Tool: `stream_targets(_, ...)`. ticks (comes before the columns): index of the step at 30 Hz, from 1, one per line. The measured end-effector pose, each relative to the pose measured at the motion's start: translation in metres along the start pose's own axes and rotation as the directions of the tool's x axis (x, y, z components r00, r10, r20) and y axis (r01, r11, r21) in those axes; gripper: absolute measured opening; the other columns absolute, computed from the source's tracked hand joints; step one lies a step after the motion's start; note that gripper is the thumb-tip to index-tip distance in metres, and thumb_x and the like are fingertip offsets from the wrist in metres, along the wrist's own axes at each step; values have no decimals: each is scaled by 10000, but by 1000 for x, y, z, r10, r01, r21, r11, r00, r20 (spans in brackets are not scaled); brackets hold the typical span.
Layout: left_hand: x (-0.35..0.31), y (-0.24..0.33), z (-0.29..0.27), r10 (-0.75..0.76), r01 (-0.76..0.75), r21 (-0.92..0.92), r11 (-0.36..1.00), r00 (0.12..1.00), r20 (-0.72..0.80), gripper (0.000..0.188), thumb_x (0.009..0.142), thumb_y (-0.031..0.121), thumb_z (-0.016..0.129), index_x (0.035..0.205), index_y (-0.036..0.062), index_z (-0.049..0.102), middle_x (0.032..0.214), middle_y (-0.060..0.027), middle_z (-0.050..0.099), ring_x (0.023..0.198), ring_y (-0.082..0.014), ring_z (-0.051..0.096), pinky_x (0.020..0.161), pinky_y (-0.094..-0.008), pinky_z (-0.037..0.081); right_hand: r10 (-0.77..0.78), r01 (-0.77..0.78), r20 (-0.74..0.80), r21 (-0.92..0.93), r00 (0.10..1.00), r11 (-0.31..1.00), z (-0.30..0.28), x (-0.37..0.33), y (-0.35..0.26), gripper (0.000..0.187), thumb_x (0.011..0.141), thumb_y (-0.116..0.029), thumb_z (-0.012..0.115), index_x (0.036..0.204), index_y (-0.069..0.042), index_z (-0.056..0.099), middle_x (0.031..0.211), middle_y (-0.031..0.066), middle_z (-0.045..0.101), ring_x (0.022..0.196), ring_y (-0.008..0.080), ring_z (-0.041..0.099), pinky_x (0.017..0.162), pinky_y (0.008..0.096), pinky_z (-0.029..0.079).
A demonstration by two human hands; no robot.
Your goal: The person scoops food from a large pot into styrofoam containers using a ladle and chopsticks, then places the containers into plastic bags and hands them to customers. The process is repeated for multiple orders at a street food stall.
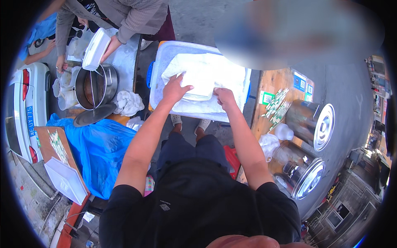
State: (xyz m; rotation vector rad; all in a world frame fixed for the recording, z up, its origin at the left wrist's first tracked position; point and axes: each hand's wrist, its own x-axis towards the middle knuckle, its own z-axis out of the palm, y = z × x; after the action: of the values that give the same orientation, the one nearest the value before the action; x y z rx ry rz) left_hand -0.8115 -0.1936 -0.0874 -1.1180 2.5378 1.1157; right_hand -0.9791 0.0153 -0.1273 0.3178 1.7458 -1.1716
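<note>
Over a plastic tub (157,97) lined with white cloth (182,62), both of my hands are at a white takeaway box (198,91). Strong glare washes out most of the box and its contents cannot be made out. My left hand (175,89) is by its left side, thumb out and fingers spread. At the opposite side, my right hand (224,98) has curled fingers pinched against the box's right edge. The cloth lies rumpled under and behind the box.
At left, another person's hand (111,50) holds a white foam box (96,48) above a large metal pot (108,84). A blue plastic bag (101,151) lies nearer me. On the right, a wooden table (264,84) bears packets (276,108) and lidded metal pots (300,120). A white car (39,82) stands far left.
</note>
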Motion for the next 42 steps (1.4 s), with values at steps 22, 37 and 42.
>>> stream_targets(22, 19, -21, 8, 31, -29, -21, 999, 997, 70, 882, 821, 520, 836, 1537, 93, 551, 1562, -284, 482, 1441, -414, 496, 1164, -465, 436, 43, -60, 86, 208, 995, 976, -11, -18, -10, 159, 964, -41, 702, 1050, -105, 585, 936, 20, 645, 930, 162, 641, 800, 374, 579)
stream_targets(37, 19, -25, 9, 38, -37, -37, 999, 998, 47, 866, 811, 538, 833, 1522, 119, 571, 1485, -237, 549, 1367, -384, 560, 1112, -463, 479, 69, -77, 36, 577, 997, 813, 2, -12, 19, 424, 919, 87, 584, 1297, -92, 515, 1080, 85, 617, 895, 200, 610, 762, 361, 520)
stream_targets(42, 12, -15, 3, 26, -20, -89, 996, 998, 64, 851, 825, 536, 826, 1571, 256, 527, 1514, -241, 520, 1378, -392, 556, 1105, -468, 489, -29, -34, 70, 759, 997, 650, -12, -4, 15, 278, 890, 65, 563, 1095, -123, 557, 923, 54, 610, 853, 205, 630, 732, 364, 501)
